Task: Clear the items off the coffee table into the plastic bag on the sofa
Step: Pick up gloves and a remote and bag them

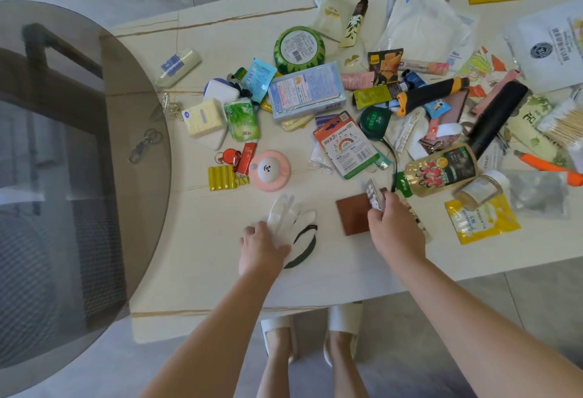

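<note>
The cream coffee table [195, 233] is strewn with small items. My left hand [260, 247] grips the wrist end of a white glove [288, 213] lying near the front edge, beside a dark green strap [304, 249]. My right hand [392, 230] pinches a silver blister pack of pills [373, 194] just above a brown leather wallet [351, 214]. Beyond lie a pink round gadget [269, 170], an orange card pack [345, 145], a green-capped bottle [440, 168] and a blue box [307, 91]. The plastic bag and sofa are out of view.
A smoked round glass table [63, 176] overlaps the coffee table's left end. Packets, tubes, a black flask [497, 116], a jar [481, 187] and a yellow sachet [481, 219] crowd the right side. My slippered feet [310, 334] stand on grey floor tiles below the front edge.
</note>
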Demonstrator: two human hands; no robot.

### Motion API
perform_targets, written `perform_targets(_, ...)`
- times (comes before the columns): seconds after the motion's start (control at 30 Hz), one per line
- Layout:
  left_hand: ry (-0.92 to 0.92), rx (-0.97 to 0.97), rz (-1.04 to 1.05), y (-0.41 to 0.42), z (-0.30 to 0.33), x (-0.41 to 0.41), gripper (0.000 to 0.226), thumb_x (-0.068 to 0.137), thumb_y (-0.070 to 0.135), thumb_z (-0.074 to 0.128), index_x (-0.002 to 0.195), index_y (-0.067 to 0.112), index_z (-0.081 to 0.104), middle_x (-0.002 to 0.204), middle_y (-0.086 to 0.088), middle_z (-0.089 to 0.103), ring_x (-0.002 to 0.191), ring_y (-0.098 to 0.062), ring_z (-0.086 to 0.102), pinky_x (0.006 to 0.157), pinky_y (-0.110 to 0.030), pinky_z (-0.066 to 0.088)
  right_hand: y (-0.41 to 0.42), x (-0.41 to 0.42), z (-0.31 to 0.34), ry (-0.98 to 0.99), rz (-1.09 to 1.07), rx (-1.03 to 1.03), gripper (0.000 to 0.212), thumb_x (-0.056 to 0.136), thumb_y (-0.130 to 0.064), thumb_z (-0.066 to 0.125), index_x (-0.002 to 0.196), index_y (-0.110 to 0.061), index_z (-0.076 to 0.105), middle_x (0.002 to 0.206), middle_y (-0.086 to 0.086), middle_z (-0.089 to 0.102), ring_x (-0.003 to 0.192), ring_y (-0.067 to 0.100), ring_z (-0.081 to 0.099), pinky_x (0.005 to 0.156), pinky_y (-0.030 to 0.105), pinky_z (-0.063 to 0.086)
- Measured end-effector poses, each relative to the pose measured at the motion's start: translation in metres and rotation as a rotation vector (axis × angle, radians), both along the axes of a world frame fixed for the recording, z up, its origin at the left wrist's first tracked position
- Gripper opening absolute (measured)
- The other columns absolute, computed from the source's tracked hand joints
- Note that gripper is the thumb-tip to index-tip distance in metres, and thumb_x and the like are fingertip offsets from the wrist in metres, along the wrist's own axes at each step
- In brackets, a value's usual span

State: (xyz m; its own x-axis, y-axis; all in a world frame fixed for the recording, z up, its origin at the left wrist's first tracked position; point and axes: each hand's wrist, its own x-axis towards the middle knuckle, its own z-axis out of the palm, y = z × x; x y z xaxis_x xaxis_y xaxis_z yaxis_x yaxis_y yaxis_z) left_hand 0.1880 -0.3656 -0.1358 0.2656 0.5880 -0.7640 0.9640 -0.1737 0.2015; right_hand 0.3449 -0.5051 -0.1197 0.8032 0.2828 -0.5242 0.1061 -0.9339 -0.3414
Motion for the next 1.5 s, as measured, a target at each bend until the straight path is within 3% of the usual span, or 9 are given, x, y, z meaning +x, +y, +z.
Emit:
perform_targets(0.23, 0.097, 0.066, -0.149, -0.018, -0.008, 0.013, 0.062, 0.082, 0.037, 0.067, 0.130, 0.013, 0.037, 0.133, -0.009, 0.041, 0.126, -0.027, 0.036, 0.101, -0.037, 0.038, -0.020, 0.007, 0.005, 0.173, -0.219, 0.182, 0.032, 0.094, -0.021, 0.048, 0.124, -0.010, 0.046, 0.117, 0.012, 0.062, 0.097, 0.030, 0.059, 0.070, 0.031, 0.043)
perform_targets(0.43, 0.056, -0.081, 0.033, -0.017, -0.008, 0.018, 0.042, 0.085, 0.032, 0.064, 0.117, 0.011, 0.046, 0.116, -0.007, 0.049, 0.102, -0.027, 0.052, 0.080, -0.036, 0.049, -0.015, 0.018, -0.007, 0.101, 0.131, 0.137, 0.029, 0.089, -0.028, 0.060, 0.112, -0.010, 0.059, 0.113, 0.004, 0.059, 0.117, 0.026, 0.050, 0.082, 0.030, 0.041)
perform_targets(0.6, -0.016, -0.112, 0.187, -0.008, -0.007, 0.017, 0.030, 0.088, 0.029, 0.061, 0.107, 0.012, 0.044, 0.088, -0.003, 0.052, 0.079, -0.023, 0.051, 0.061, -0.029, 0.041, -0.009, 0.017, -0.022, -0.023, 0.554, -0.044, 0.034, 0.088, -0.037, 0.060, 0.116, -0.019, 0.058, 0.150, 0.004, 0.030, 0.142, 0.030, 0.014, 0.113, 0.042, 0.023)
perform_targets(0.67, -0.024, -0.113, 0.194, -0.007, -0.007, 0.017, 0.028, 0.089, 0.028, 0.061, 0.104, 0.014, 0.042, 0.086, -0.002, 0.051, 0.081, -0.023, 0.052, 0.067, -0.032, 0.043, -0.008, 0.016, -0.024, -0.052, 0.626, -0.077, 0.041, 0.087, -0.037, 0.061, 0.124, -0.022, 0.050, 0.153, 0.008, 0.019, 0.143, 0.032, 0.013, 0.110, 0.045, 0.031)
perform_targets(0.83, -0.040, -0.132, 0.197, -0.004, -0.007, 0.018, 0.027, 0.088, 0.027, 0.062, 0.102, 0.015, 0.042, 0.084, 0.000, 0.051, 0.080, -0.022, 0.053, 0.067, -0.032, 0.045, -0.005, 0.021, -0.021, -0.215, 0.705, -0.261, 0.087, 0.073, -0.059, 0.065, 0.141, -0.021, 0.025, 0.130, 0.004, 0.047, 0.119, 0.025, 0.040, 0.091, 0.036, 0.039)
perform_targets(0.97, -0.044, -0.147, 0.203, -0.002, -0.001, 0.016, 0.025, 0.089, 0.027, 0.061, 0.103, 0.016, 0.043, 0.080, 0.002, 0.050, 0.079, -0.020, 0.052, 0.060, -0.027, 0.043, -0.001, 0.019, -0.015, -0.271, 0.673, -0.392, 0.078, 0.064, -0.075, 0.060, 0.118, -0.018, 0.049, 0.114, 0.004, 0.053, 0.109, 0.024, 0.044, 0.088, 0.034, 0.036)
perform_targets(1.13, -0.059, -0.175, 0.206, 0.005, 0.018, 0.015, 0.035, 0.087, 0.032, 0.062, 0.113, 0.011, 0.051, 0.093, -0.002, 0.056, 0.086, -0.022, 0.054, 0.075, -0.031, 0.044, -0.004, 0.004, 0.001, 0.183, 0.243, -0.182, 0.068, 0.070, -0.058, 0.071, 0.116, -0.014, 0.047, 0.112, 0.004, 0.053, 0.098, 0.023, 0.056, 0.068, 0.031, 0.044)
perform_targets(1.3, -0.150, -0.201, 0.350, 0.010, 0.063, 0.017, 0.036, 0.088, 0.029, 0.063, 0.116, 0.010, 0.051, 0.097, -0.004, 0.057, 0.090, -0.023, 0.055, 0.083, -0.038, 0.051, -0.011, -0.007, 0.036, 0.575, -0.439, 0.279, 0.052, 0.076, -0.025, 0.077, 0.118, -0.010, 0.050, 0.113, 0.007, 0.061, 0.099, 0.024, 0.061, 0.078, 0.036, 0.054)
perform_targets(1.5, -0.279, -0.232, 0.434, 0.010, 0.145, 0.033, 0.042, 0.090, 0.019, 0.061, 0.127, 0.006, 0.049, 0.105, -0.009, 0.056, 0.094, -0.025, 0.051, 0.080, -0.034, 0.043, -0.027, -0.014, 0.116, 0.764, -0.730, 0.652, 0.050, 0.079, -0.008, 0.072, 0.125, -0.009, 0.053, 0.118, 0.012, 0.064, 0.107, 0.027, 0.062, 0.091, 0.045, 0.052)
